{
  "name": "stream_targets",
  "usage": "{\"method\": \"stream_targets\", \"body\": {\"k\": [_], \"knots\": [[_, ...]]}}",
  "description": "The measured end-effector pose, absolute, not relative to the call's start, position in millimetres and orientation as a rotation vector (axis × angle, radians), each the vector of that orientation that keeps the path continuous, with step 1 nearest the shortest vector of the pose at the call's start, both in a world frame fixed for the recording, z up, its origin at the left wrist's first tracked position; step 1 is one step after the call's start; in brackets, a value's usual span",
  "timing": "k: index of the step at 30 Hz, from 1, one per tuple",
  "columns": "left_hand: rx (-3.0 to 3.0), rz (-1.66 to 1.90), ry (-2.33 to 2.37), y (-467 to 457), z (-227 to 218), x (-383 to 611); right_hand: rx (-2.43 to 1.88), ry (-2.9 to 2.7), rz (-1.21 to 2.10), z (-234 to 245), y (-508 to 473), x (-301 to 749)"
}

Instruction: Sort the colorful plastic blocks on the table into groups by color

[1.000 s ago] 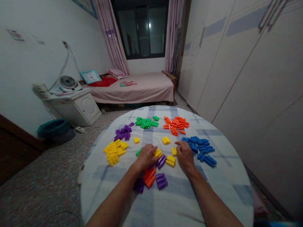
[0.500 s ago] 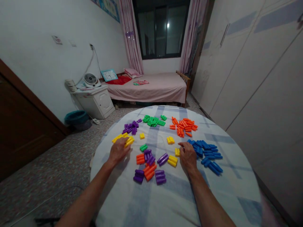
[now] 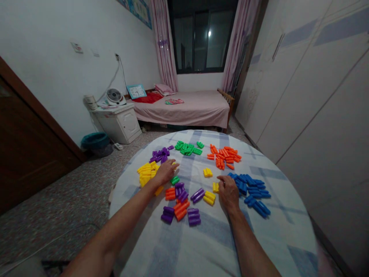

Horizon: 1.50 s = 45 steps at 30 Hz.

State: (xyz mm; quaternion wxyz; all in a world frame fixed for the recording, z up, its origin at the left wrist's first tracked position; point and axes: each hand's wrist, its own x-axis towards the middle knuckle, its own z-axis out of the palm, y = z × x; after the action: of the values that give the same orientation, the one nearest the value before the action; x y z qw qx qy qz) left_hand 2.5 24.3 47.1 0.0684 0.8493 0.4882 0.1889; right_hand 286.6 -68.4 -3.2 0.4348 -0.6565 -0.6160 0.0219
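Note:
My left hand (image 3: 166, 172) reaches over the table with fingers stretched and apart around a small yellow piece (image 3: 174, 164), mostly covered by them. Beneath and beside that wrist lies a pile of yellow ribbed plastic pieces (image 3: 146, 175). My right hand (image 3: 228, 189) rests on the table, index finger extended and the others partly bent. It is beside a yellow piece (image 3: 215, 187), whose right end it hides. Between my hands are a green piece (image 3: 175, 180), purple pieces (image 3: 197, 195), orange pieces (image 3: 181, 210) and more yellow pieces (image 3: 209, 198).
Around the round, cloth-covered table (image 3: 213, 246) lie piles of purple (image 3: 159, 154), green (image 3: 188, 148), orange (image 3: 226, 156) and blue pieces (image 3: 252, 188). Beyond stand a bed (image 3: 184, 107) and a white cabinet (image 3: 121, 123) with a fan (image 3: 114, 96).
My left hand has let go of a yellow piece at the yellow pile and moved right to a single yellow piece. My right hand has stayed put. The view has shifted slightly.

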Motion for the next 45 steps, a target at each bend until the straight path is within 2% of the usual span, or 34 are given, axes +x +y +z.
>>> {"method": "stream_targets", "body": {"k": [3, 13, 18, 25, 37, 40, 45], "knots": [[2.488, 0.506, 1.451, 40, 43, 13, -1.631, -1.533, 0.073, -3, -69, 286], [2.391, 0.612, 1.463, 45, 48, 13, -1.654, -1.525, 0.083, -2, -69, 284], [2.47, 0.663, 1.168, 38, 57, 60, -1.659, -1.514, 0.097, -1, -70, 284], [2.703, 0.312, 1.2, 20, 41, 140, -1.611, -1.518, 0.106, -1, -70, 286], [2.625, 0.292, 1.345, 24, 39, 122, -1.626, -1.523, 0.12, -3, -69, 287], [2.59, 0.418, 1.351, 15, 50, 98, -1.641, -1.522, 0.116, -2, -70, 287], [2.345, 1.021, 1.581, -6, 68, 12, -1.654, -1.529, 0.124, 1, -72, 285]]}}
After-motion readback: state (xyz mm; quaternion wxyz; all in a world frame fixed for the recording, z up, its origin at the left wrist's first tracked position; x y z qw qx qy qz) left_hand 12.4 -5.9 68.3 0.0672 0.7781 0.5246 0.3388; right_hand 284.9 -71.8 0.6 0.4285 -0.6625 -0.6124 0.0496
